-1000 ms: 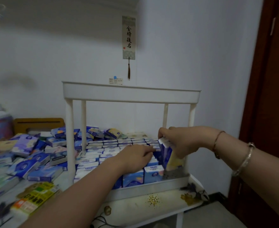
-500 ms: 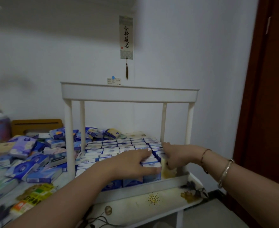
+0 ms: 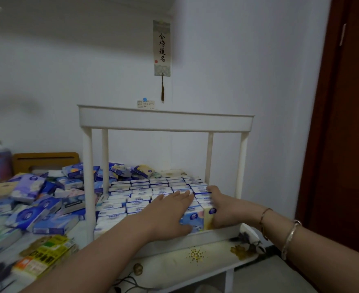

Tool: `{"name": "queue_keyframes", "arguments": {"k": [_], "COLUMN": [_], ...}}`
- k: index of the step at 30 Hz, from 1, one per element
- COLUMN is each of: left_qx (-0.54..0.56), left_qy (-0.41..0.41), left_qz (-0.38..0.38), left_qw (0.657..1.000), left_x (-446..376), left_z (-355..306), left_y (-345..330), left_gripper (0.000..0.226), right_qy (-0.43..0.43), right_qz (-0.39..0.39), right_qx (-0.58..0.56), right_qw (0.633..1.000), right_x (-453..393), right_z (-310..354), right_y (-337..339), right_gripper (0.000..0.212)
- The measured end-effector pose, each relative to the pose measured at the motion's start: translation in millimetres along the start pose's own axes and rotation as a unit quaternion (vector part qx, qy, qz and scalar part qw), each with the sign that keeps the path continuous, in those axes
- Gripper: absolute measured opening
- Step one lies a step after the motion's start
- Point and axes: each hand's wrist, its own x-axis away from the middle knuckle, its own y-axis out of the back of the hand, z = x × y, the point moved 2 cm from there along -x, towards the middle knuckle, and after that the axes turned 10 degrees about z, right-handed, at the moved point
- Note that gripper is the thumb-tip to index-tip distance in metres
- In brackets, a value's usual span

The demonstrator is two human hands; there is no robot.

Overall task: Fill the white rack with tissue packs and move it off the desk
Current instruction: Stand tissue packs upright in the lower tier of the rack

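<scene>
A person's two hands work at the lower shelf of a white rack [image 3: 166,119] standing on a table [image 3: 206,255]. The left hand [image 3: 170,212] lies flat, fingers spread and palm down, across the tops of the tissue packs [image 3: 140,192] that fill the shelf in tight rows; it grips nothing. Just to its right, the right hand [image 3: 222,208] is closed around a yellow pack [image 3: 208,216] at the shelf's near right corner, fingers curled over its top and thumb side against its face, pressing it in beside a blue pack [image 3: 192,218] that sits between the two hands. Bracelets [image 3: 288,237] circle the right wrist. Well to the left of the left hand, beyond the rack's post, loose packs [image 3: 32,199] lie heaped over the table. Nearer the camera on that side lies a yellow and green packet [image 3: 45,254]. Above the hands, the rack's upper tray stands against the wall, where a scroll [image 3: 162,47] hangs.
</scene>
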Motion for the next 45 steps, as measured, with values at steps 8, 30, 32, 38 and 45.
{"name": "queue_keyframes", "arguments": {"k": [8,30,32,38,45], "left_qx": [0.014,0.201,0.170,0.066,0.017], "left_qy": [-0.004,0.266,0.327,0.491,0.599], "left_qz": [-0.014,-0.328,-0.321,-0.308,-0.277], "left_qw": [1.000,0.884,0.872,0.812,0.751], "left_x": [10.3,278.0,295.5,328.0,338.1], "left_z": [-0.4,167.2,193.0,258.1,281.4], "left_y": [10.3,-15.4,-36.5,-77.6,-95.4], "left_gripper": [0.082,0.017,0.013,0.047,0.063], "right_qy": [0.077,0.497,0.501,0.444,0.295], "right_qz": [-0.089,-0.150,-0.129,-0.054,-0.014], "right_qx": [0.065,0.031,0.029,0.051,0.210], "right_qw": [0.991,0.854,0.856,0.893,0.932], "right_x": [16.4,13.4,-3.6,-63.3,-120.3], "right_z": [13.5,258.1,279.4,332.0,353.3], "right_y": [11.1,-111.3,-133.0,-183.3,-206.3], "right_gripper": [0.078,0.022,0.021,0.018,0.049]}}
